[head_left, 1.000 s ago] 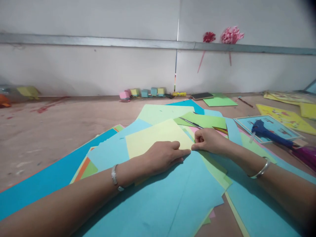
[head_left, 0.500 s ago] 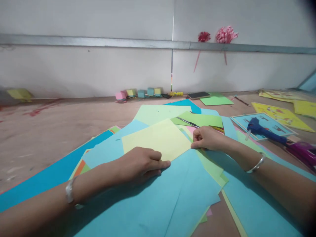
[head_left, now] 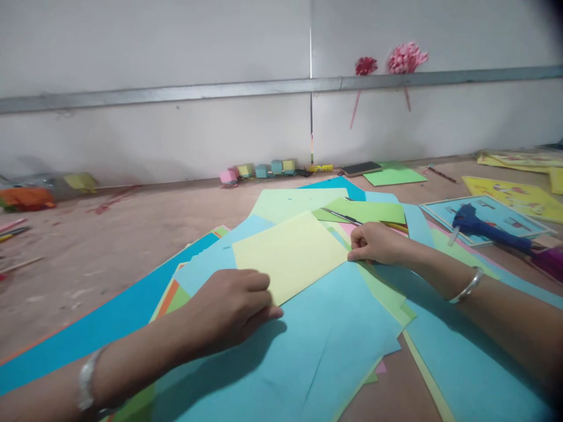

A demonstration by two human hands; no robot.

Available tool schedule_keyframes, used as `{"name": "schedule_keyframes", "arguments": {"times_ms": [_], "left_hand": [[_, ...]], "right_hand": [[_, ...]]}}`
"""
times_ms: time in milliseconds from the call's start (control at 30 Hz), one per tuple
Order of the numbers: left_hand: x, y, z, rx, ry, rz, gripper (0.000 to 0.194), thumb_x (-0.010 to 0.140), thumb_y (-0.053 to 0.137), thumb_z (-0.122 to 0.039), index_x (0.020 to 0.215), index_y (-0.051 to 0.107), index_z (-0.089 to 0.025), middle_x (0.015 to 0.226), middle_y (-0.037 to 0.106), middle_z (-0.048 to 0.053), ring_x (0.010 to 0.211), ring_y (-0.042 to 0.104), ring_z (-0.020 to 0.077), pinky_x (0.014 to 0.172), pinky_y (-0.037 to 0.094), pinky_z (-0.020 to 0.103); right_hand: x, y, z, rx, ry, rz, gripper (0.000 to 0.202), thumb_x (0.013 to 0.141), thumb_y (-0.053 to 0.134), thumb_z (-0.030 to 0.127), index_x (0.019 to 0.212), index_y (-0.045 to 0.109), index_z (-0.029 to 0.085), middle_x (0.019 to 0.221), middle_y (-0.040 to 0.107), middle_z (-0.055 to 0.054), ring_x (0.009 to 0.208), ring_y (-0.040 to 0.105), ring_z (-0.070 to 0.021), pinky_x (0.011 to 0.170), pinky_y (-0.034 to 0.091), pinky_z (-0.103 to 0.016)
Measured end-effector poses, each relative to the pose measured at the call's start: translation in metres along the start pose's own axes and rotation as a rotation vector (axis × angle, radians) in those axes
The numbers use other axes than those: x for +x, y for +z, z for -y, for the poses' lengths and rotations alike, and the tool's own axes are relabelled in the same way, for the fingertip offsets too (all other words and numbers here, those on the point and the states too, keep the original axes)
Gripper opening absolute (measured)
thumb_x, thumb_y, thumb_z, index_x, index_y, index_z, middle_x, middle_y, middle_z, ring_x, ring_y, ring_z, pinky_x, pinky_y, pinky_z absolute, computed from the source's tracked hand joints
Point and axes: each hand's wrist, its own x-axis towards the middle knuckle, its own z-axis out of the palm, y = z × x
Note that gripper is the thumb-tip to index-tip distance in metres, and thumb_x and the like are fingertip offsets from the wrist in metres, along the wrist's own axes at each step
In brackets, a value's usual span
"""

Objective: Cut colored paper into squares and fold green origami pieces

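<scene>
A pale yellow sheet [head_left: 292, 252] lies on top of a light blue sheet [head_left: 343, 328] and other coloured papers. My right hand [head_left: 376, 243] pinches the yellow sheet's right corner between thumb and curled fingers. At the sheet's lower left edge is my left hand [head_left: 237, 302], its fingers curled and the thumb pointing right; what is under the fingers is hidden. A pen [head_left: 341, 217] rests on a green paper [head_left: 373, 212] just behind my right hand.
Blue glue gun [head_left: 488, 228] lies at the right on a blue picture card [head_left: 523, 225]. Along the wall are small paper cubes [head_left: 261, 170], a black phone [head_left: 360, 169] and a green sheet [head_left: 396, 174]. Orange object [head_left: 29, 198] at far left.
My left hand has moved left and nearer, its fingers now more curled. My right hand stays at the sheet's corner. The view has shifted slightly to the left.
</scene>
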Motion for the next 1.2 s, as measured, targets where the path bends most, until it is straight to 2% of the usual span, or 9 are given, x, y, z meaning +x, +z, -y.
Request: {"name": "schedule_keyframes", "arguments": {"times_ms": [67,133,233,333,467,567,733,900,1200], "left_hand": [[0.014,0.009,-0.007,0.075,-0.13,-0.012,0.032,0.095,0.052,-0.044,0.088,0.067,-0.017,0.08,0.065,0.007,0.071,0.061,0.0207,0.053,0.042,0.028],[0.026,0.018,-0.014,0.128,-0.243,0.04,0.039,0.091,0.059,-0.046,0.111,0.063,-0.012,0.1,0.069,0.014,0.085,0.064,0.0257,0.061,0.051,0.033],[0.032,0.03,-0.019,0.18,-0.279,0.09,0.038,0.092,0.057,-0.037,0.116,0.058,-0.007,0.116,0.065,0.022,0.101,0.063,0.0313,0.076,0.056,0.042],[0.028,0.037,-0.02,0.219,-0.246,0.066,0.029,0.096,0.047,-0.024,0.119,0.056,-0.01,0.117,0.065,0.02,0.105,0.063,0.0297,0.079,0.057,0.042],[0.024,0.041,-0.02,0.375,-0.113,-0.073,0.021,0.093,0.044,-0.011,0.104,0.062,-0.007,0.101,0.07,0.019,0.089,0.068,0.0268,0.068,0.059,0.038],[0.024,0.038,-0.02,0.456,-0.05,-0.284,0.022,0.088,0.043,-0.002,0.081,0.062,-0.009,0.074,0.069,0.012,0.061,0.066,0.0205,0.05,0.054,0.03],[0.023,0.028,-0.025,0.45,-0.041,-0.506,0.025,0.092,0.042,-0.005,0.078,0.061,-0.011,0.062,0.065,0.006,0.048,0.06,0.0161,0.04,0.046,0.025],[0.022,0.022,-0.035,0.374,0.03,-0.531,0.026,0.096,0.041,-0.011,0.08,0.061,-0.011,0.066,0.068,0.005,0.052,0.063,0.0157,0.044,0.049,0.024],[0.019,0.026,-0.046,0.259,0.062,-0.339,0.028,0.096,0.037,-0.011,0.084,0.062,-0.011,0.069,0.067,0.008,0.061,0.065,0.0176,0.052,0.055,0.028]], "right_hand": [[0.0,0.0,0.001,-0.075,-0.05,-0.031,0.027,0.075,0.069,0.032,0.058,0.052,0.02,0.053,0.059,0.002,0.052,0.051,-0.0127,0.051,0.033,-0.024],[-0.002,0.0,0.002,-0.132,-0.092,-0.063,0.027,0.075,0.069,0.03,0.058,0.051,0.019,0.057,0.06,0.001,0.057,0.052,-0.0135,0.053,0.031,-0.025],[-0.008,0.002,0.006,-0.217,-0.156,-0.112,0.014,0.079,0.065,0.025,0.068,0.058,0.019,0.065,0.062,0.0,0.062,0.054,-0.0147,0.055,0.03,-0.025],[-0.015,0.012,0.011,-0.402,-0.391,-0.213,0.005,0.081,0.062,0.018,0.086,0.064,0.018,0.083,0.067,-0.005,0.075,0.059,-0.0182,0.06,0.034,-0.026],[-0.019,0.029,0.016,-0.554,-0.694,-0.336,0.019,0.086,0.05,0.005,0.092,0.064,0.015,0.099,0.068,-0.013,0.089,0.062,-0.0226,0.074,0.043,-0.032],[-0.02,0.034,0.014,-0.557,-0.751,-0.333,0.032,0.086,0.046,0.0,0.109,0.063,0.015,0.113,0.068,-0.016,0.102,0.062,-0.0263,0.083,0.048,-0.037],[-0.018,0.013,-0.006,-0.31,-0.7,-0.146,0.066,0.078,0.056,0.006,0.142,0.048,0.021,0.141,0.056,-0.01,0.124,0.056,-0.0258,0.1,0.049,-0.038],[-0.003,-0.006,-0.023,-0.056,-0.654,0.027,0.045,0.09,0.058,0.026,0.134,0.059,0.023,0.136,0.062,-0.008,0.123,0.058,-0.0249,0.103,0.047,-0.038],[0.015,0.009,-0.03,-0.13,-0.85,-0.166,0.029,0.098,0.046,0.025,0.108,0.073,0.021,0.119,0.071,-0.009,0.116,0.063,-0.02,0.101,0.049,-0.038]]}}
